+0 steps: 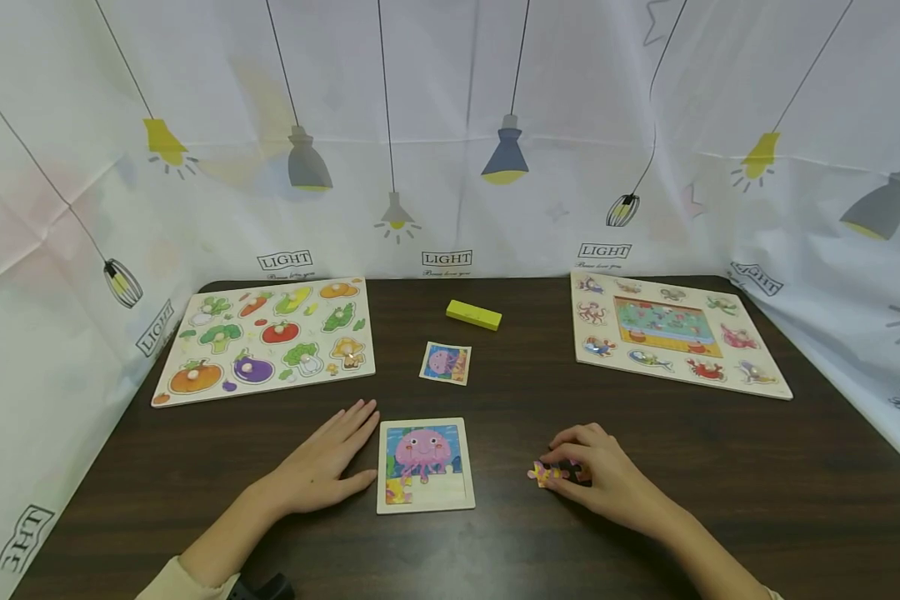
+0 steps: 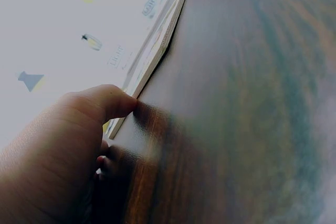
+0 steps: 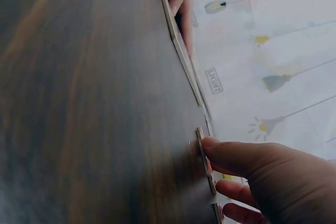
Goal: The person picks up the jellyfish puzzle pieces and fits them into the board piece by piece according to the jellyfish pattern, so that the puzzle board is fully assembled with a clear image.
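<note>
A square wooden puzzle tray point(image 1: 442, 498) lies in front of me, its pink jellyfish picture partly filled and bare wood showing at the lower right. My left hand point(image 1: 326, 462) rests on the table with fingers extended, the thumb and fingertips at the tray's left edge. To the tray's right, my right hand point(image 1: 607, 479) pinches a yellow and pink jigsaw piece point(image 1: 542, 474) between thumb and fingers, low over the table. In the right wrist view, that thin piece point(image 3: 205, 162) shows at the thumb, and another piece point(image 3: 217, 213) lies close to the fingers.
A small jellyfish picture card point(image 1: 446, 363) lies behind the tray, with a yellow block point(image 1: 473, 315) beyond it. A vegetable peg board point(image 1: 270, 335) stands back left, a sea-animal board point(image 1: 675, 337) back right. A lamp-printed cloth point(image 1: 450, 200) hangs behind the table.
</note>
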A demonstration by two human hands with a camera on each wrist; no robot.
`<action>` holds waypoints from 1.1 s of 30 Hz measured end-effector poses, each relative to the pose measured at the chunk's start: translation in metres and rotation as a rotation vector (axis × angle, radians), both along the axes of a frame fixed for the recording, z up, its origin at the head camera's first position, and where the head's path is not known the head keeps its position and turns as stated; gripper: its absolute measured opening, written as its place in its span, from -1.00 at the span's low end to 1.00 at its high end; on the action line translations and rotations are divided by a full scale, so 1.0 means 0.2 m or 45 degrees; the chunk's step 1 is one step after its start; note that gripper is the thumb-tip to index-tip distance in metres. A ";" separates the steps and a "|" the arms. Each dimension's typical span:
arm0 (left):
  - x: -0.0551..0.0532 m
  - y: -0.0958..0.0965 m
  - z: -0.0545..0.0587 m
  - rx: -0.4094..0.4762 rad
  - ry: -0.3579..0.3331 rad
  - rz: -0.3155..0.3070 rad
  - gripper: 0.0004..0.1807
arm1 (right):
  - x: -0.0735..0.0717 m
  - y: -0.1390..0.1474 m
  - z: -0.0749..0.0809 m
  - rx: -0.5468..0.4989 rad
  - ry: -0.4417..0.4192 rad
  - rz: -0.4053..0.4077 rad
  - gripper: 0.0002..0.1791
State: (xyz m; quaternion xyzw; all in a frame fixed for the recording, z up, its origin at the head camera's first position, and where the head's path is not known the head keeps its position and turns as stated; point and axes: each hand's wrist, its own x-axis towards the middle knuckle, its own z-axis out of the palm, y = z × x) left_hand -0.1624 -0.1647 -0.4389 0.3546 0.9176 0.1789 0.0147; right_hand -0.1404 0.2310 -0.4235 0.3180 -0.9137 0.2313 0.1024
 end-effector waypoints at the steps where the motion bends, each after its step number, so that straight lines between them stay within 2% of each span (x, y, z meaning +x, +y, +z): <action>1: 0.00 0.00 0.00 0.000 -0.002 0.001 -0.20 | 0.00 0.00 0.00 -0.002 0.004 0.002 -0.75; 16: 0.00 -0.01 -0.01 -0.003 0.004 0.005 -0.19 | 0.01 -0.02 0.01 -0.032 -0.072 0.023 -0.69; 33: 0.00 -0.01 0.00 -0.010 -0.012 0.006 -0.20 | -0.02 -0.07 0.01 -0.145 0.051 0.180 -0.68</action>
